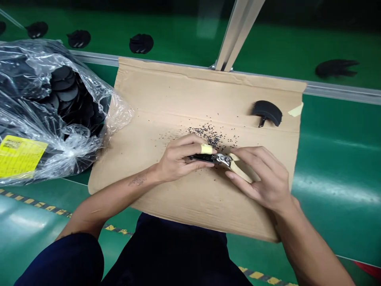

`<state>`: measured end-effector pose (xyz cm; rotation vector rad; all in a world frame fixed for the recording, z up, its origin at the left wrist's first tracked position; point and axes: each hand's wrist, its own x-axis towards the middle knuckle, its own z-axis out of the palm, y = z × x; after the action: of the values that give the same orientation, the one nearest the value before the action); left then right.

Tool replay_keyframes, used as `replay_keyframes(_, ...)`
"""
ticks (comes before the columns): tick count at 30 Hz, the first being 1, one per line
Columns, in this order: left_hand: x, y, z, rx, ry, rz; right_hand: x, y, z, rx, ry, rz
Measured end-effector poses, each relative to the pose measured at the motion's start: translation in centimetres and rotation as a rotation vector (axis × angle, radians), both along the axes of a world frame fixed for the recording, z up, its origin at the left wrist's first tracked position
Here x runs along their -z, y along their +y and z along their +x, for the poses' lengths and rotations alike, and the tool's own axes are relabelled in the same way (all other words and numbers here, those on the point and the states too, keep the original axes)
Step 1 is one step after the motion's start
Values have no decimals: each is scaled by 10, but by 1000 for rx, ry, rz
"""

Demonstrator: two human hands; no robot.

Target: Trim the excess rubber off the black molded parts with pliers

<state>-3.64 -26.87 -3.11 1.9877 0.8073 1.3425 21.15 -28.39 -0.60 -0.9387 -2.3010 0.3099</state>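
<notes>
**Desk:** Head camera, centre frame: what are the hands doing?

**Caption writer:** The left hand [178,159] is pinched shut on a flat black part [204,157], thumb below and a taped forefinger on top. The right hand [262,178] is wrapped closed around the cream handles of small cutters [230,162], whose metal nose meets the part's edge. Both sit just above the cardboard sheet [166,99], at middle of frame.

**Desk:** How would that part handle?

**Caption writer:** By its look, light, thin and stiff, moulded plastic or rubber; likely easy to spin or slip if held by the rim alone. Pinching across the flat faces near the cut, as shown, seems the sound hold. The cutters look light too, gripped low on the handles.

**Desk:** And the setting?

**Caption writer:** Black trimmings [208,135] speckle the cardboard just above the hands. Another black piece [268,112] lies at upper right of it. A clear bag [44,111] of stacked black discs with a yellow label fills the left. Beyond a metal rail [342,92], more black parts [141,43] rest on the glossy green surface [336,159].
</notes>
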Motion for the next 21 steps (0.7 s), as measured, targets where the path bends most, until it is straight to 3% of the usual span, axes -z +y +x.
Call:
replay_keyframes(13, 0, 2, 0, 35, -37, 34, -1, -6, 0, 50, -47, 24)
replay_keyframes(21, 1, -2, 2, 70, -77, -22, -6, -5, 2, 13, -65, 44)
